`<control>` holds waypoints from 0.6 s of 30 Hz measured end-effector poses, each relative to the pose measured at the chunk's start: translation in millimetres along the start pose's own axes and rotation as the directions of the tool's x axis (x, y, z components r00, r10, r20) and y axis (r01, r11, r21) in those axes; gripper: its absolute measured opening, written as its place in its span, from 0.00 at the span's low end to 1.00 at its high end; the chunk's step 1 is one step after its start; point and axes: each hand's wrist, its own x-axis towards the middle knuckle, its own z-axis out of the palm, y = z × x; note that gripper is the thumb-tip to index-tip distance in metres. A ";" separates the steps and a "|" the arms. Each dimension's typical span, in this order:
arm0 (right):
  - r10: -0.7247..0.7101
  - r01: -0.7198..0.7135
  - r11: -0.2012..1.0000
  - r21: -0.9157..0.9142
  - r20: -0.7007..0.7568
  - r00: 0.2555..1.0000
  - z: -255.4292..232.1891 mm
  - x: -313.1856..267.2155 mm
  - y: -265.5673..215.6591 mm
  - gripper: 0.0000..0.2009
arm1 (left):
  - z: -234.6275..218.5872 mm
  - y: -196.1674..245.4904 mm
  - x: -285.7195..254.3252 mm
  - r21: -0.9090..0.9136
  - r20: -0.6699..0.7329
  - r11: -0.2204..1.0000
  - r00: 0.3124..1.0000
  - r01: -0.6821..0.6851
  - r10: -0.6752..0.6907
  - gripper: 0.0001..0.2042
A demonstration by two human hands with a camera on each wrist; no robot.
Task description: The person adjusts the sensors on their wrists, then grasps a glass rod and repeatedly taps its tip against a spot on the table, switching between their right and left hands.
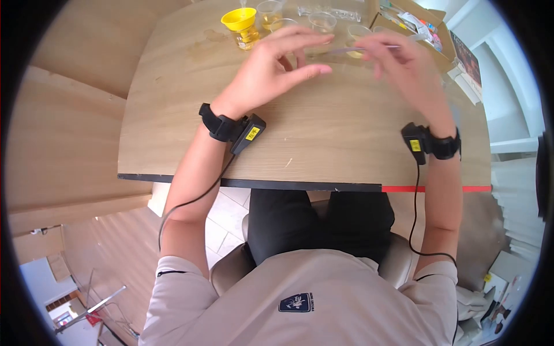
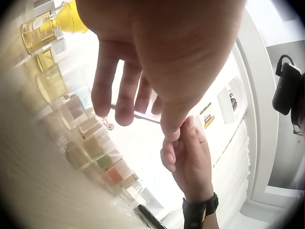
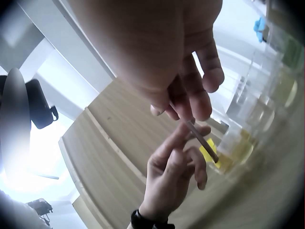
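My right hand [image 1: 401, 66] pinches a thin, pale purple stick [image 1: 341, 51], which points left toward my other hand. Across from it, my left hand [image 1: 271, 66] hovers over the table with its fingers extended and thumb apart, holding nothing. In the right wrist view the stick [image 3: 204, 142] slants down from the fingertips. Behind the hands stand several clear plastic cups, one [image 1: 322, 23] with its rim showing between them. Yellowish liquid shows in another cup [image 2: 51, 83] in the left wrist view. A yellow funnel [image 1: 239, 19] sits on a clear vessel of yellow liquid [image 1: 248, 40].
An open cardboard box [image 1: 444, 43] with packets inside stands at the back right, beside a dark-covered book [image 1: 466, 60]. A clear plastic package [image 1: 329, 12] lies at the back. The wooden table [image 1: 323, 138] has a black and red front edge.
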 end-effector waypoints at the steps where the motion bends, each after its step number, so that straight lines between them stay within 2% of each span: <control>1: -0.006 0.006 1.000 -0.011 0.017 1.000 -11.5 -0.8 -2.1 0.12 | -2.0 2.3 1.6 0.012 -0.056 1.000 0.998 0.002 -0.001 0.12; 3: 0.143 -0.123 0.971 -0.207 0.085 0.986 -29.4 -3.5 -8.3 0.12 | -14.7 15.3 5.4 -0.036 -0.052 0.999 0.999 -0.003 0.001 0.12; 5: 0.191 -0.160 0.960 -0.231 0.120 0.974 -29.4 -1.9 -10.8 0.12 | -33.7 30.5 8.1 -0.197 0.033 0.980 0.999 0.039 -0.033 0.12; 6: 0.238 -0.197 0.949 -0.246 0.153 0.959 -28.1 -1.2 -11.7 0.12 | -34.5 35.3 19.8 -0.201 0.036 0.979 0.999 0.036 -0.030 0.12; 7: 0.241 -0.201 0.948 -0.247 0.147 0.959 -24.0 0.8 -9.0 0.12 | -32.2 39.0 36.0 -0.211 -0.092 0.898 0.923 -0.386 0.375 0.07; 8: 0.207 -0.179 0.966 -0.184 0.144 0.968 -17.4 3.7 -2.7 0.12 | -31.9 43.7 47.6 -0.169 -0.211 0.654 0.675 -0.737 0.707 0.07; 10: 0.177 -0.162 0.979 -0.121 0.128 0.976 -2.5 7.3 0.8 0.13 | -44.9 65.1 37.5 -0.359 -0.292 0.785 0.860 -0.505 0.420 0.09; 11: 0.157 -0.142 0.976 -0.162 0.081 0.984 6.2 9.2 -0.8 0.13 | -62.4 82.1 40.9 -0.153 -0.204 0.820 0.829 -0.552 0.521 0.09; 12: 0.134 -0.125 0.970 -0.207 0.034 0.990 10.0 10.2 -1.0 0.13 | -83.1 94.8 45.7 0.057 -0.095 0.800 0.795 -0.597 0.599 0.10; 13: 0.142 -0.134 0.968 -0.210 0.024 0.990 7.5 9.9 2.1 0.13 | -99.5 92.9 46.2 -0.065 -0.038 0.801 0.803 -0.595 0.594 0.10; 14: 0.026 -0.025 0.923 -0.384 -0.002 1.000 3.6 9.4 6.2 0.13 | -115.2 89.9 45.6 -0.185 0.018 0.794 0.806 -0.579 0.592 0.10; 15: -0.093 0.075 0.833 -0.549 -0.005 0.996 0.4 8.2 8.8 0.14 | -131.4 92.3 47.9 -0.197 0.018 0.789 0.802 -0.583 0.597 0.10; 17: -0.029 0.026 0.818 -0.574 0.004 1.000 -6.0 -1.8 -3.0 0.15 | -160.7 99.6 51.1 -0.049 -0.017 0.701 0.702 -0.712 0.712 0.21; 18: 0.026 -0.009 0.806 -0.592 0.020 0.999 -8.1 -6.4 -11.1 0.16 | -171.4 101.8 46.4 -0.054 -0.025 0.700 0.702 -0.712 0.712 0.21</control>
